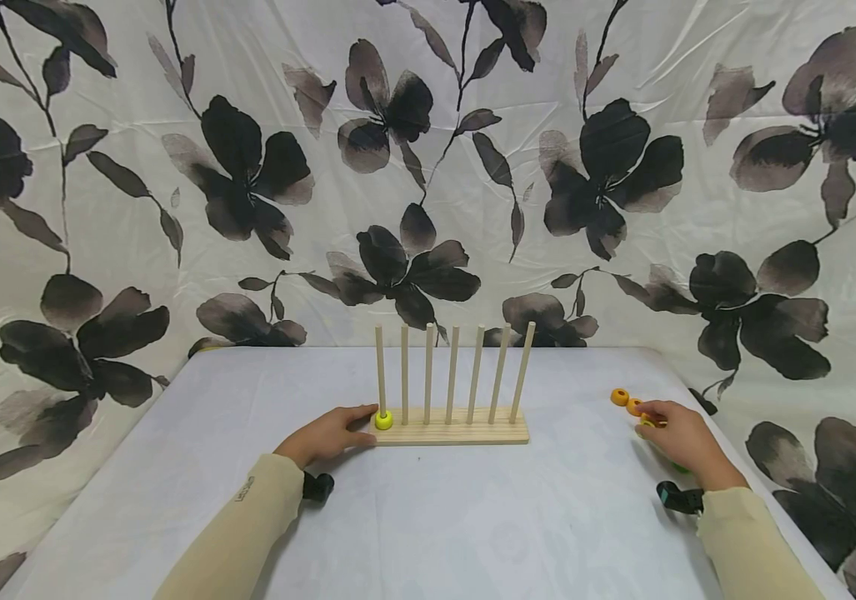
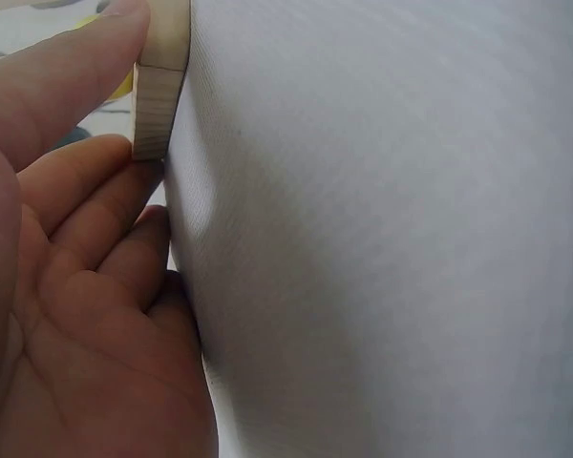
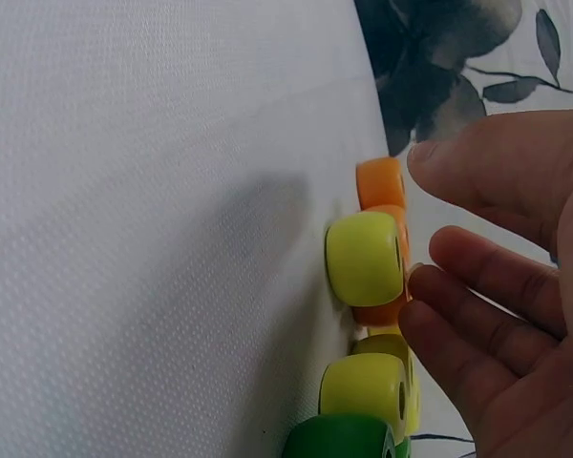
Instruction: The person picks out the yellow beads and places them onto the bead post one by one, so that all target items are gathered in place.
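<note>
Head, left hand (image 1: 326, 435): thumb and index finger grip the near end of the wooden rack (image 1: 450, 435), which extends to this hand's right
Head, threaded bead (image 1: 383, 421): on the peg nearest those fingertips
Head, right hand (image 1: 678, 433): over loose beads, an orange bead (image 1: 620, 397) beyond its fingertips
Left wrist, rack end: between thumb and fingers
Right wrist, right hand: half open, thumb apart from fingers, grasping nothing
Right wrist, yellow bead (image 3: 363, 258): just ahead of the fingertips, contact unclear

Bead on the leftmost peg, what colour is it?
The bead is bright yellow, best seen in the head view.
</note>
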`<action>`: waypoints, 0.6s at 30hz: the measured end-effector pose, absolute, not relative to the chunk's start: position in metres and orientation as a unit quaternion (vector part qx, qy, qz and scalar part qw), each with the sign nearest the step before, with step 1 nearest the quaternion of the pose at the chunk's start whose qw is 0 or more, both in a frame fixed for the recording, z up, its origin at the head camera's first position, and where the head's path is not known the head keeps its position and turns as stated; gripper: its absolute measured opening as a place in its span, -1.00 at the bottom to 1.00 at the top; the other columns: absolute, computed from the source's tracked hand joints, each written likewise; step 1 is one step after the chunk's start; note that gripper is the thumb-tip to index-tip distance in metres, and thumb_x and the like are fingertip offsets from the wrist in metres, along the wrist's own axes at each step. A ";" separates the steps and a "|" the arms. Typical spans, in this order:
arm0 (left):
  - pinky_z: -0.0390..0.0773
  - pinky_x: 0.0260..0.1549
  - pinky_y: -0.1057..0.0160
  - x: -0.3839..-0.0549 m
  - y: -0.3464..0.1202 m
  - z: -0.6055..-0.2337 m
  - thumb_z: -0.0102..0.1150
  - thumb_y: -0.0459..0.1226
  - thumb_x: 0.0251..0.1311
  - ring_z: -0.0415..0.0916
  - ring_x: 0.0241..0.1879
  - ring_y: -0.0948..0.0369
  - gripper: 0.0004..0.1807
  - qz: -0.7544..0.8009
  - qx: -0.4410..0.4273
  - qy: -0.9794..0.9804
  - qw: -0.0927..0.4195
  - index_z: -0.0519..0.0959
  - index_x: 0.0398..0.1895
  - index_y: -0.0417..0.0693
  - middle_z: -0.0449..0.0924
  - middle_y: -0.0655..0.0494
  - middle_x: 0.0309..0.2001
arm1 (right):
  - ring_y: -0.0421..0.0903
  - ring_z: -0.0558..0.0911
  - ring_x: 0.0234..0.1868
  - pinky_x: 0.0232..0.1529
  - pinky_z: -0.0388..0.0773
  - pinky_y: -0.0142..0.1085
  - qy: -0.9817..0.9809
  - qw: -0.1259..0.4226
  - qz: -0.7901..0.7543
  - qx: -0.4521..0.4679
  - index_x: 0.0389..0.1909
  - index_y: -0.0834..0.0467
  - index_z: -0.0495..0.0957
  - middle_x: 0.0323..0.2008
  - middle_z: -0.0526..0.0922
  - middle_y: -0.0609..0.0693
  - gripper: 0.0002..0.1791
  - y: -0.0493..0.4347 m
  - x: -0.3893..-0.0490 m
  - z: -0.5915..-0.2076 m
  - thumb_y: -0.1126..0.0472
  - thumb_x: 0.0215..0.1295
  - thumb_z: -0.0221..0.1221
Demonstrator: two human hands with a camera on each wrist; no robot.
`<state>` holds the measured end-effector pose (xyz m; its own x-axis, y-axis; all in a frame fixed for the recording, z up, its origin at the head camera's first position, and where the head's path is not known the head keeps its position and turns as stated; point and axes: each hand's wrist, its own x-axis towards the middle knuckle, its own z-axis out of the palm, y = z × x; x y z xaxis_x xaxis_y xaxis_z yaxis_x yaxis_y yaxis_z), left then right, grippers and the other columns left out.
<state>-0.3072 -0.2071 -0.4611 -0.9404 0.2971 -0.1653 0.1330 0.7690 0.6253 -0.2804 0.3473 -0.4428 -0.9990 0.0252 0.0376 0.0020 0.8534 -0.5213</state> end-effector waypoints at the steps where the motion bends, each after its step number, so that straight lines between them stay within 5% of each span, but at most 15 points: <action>1: 0.12 0.41 -0.17 -0.307 -0.207 -0.461 0.28 0.01 0.17 0.08 0.47 -0.10 -0.24 0.319 0.115 0.932 0.128 0.28 0.44 0.11 0.22 -0.03 0.46 | 0.27 0.51 0.11 0.05 0.49 0.15 -0.963 0.022 0.269 -0.007 0.13 0.26 0.52 0.12 0.53 0.36 -0.54 0.347 -0.280 -0.443 0.12 0.27 0.23; 18: 0.11 0.42 -0.16 -0.310 -0.208 -0.464 0.29 0.00 0.16 0.08 0.47 -0.09 -0.24 0.327 0.115 0.929 0.127 0.29 0.43 0.10 0.24 -0.03 0.45 | 0.13 0.56 -0.09 -0.09 0.54 0.04 -0.971 0.007 0.241 0.002 0.07 0.31 0.56 -0.07 0.61 0.27 -0.60 0.341 -0.279 -0.440 0.25 0.21 0.23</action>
